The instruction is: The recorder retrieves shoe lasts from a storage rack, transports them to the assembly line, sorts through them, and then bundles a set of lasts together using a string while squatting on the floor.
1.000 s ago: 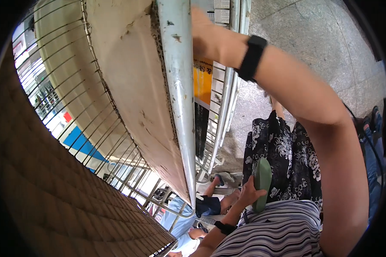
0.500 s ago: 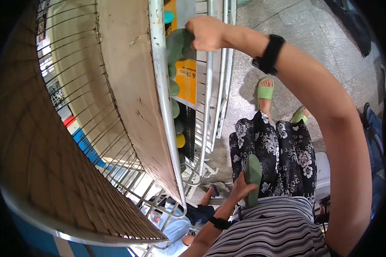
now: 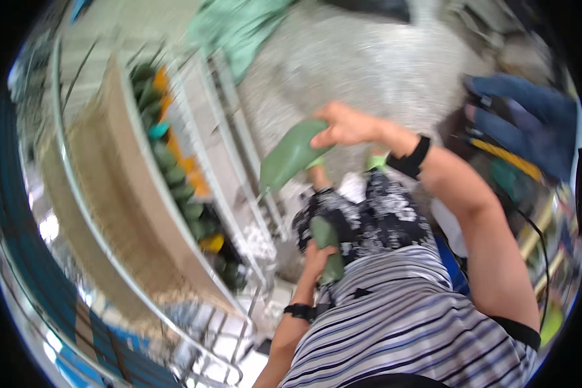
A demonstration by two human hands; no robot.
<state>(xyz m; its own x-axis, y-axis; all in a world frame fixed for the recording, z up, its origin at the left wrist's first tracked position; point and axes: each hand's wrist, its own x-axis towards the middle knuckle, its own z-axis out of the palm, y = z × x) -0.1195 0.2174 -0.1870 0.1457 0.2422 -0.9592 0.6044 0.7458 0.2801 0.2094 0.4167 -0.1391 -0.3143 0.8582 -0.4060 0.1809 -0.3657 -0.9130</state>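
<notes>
Pinched a green shoe last (image 3: pixel 290 158) by its upper end in the right hand (image 3: pixel 346 124), with thumb and fingers closed on it, and held it out over the grey floor (image 3: pixel 368 71), tilted, with the far end pointing down toward the white metal rack (image 3: pixel 210 110). Clasped a second green shoe last (image 3: pixel 323 229) in the left hand (image 3: pixel 317 258), with fingers wrapped about its middle, in front of the black-and-white floral garment (image 3: pixel 394 210) and near the striped shirt (image 3: pixel 394 304), well apart from the first. Stood with the rack to the left, and with a row of green pieces (image 3: pixel 174 174) along it beside an orange panel (image 3: pixel 191 161). Made out a teal piece (image 3: pixel 157 130) and a yellow piece (image 3: pixel 212 243) there, but could not tell their full shapes through the blur. Wore light green slides (image 3: pixel 376 160) below and faced a crumpled green sheet (image 3: pixel 239 29) ahead
</notes>
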